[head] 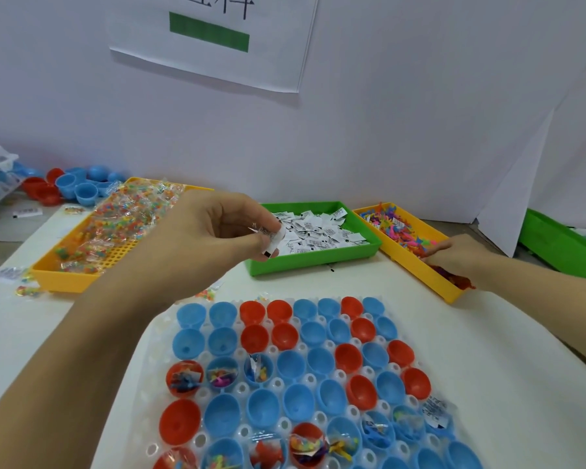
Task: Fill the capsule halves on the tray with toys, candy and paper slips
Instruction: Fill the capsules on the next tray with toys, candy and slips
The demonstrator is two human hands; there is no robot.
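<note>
A clear tray (156,336) of red and blue capsule halves (318,360), some filled, sits nearest the camera; behind it stand a yellow candy bin (65,275), a green bin (305,258) of paper slips (318,228) and a yellow toy bin (410,262). The left hand (197,242) pinches slips over bare tabletop between bins and tray; the right hand (460,255) reaches into the toys, its grip apparently hidden.

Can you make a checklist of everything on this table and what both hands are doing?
Surface: white table.
Job's things: capsule tray, most halves empty, some filled; candy tray; green slip tray; toy tray.
Clutter: loose capsule halves far left; stray candy packets.
Hands: left hand pinches paper slips; right hand reaches into the toys.
Cables: nothing seen.
Surroundings: white wall, printed sign, another green tray.
</note>
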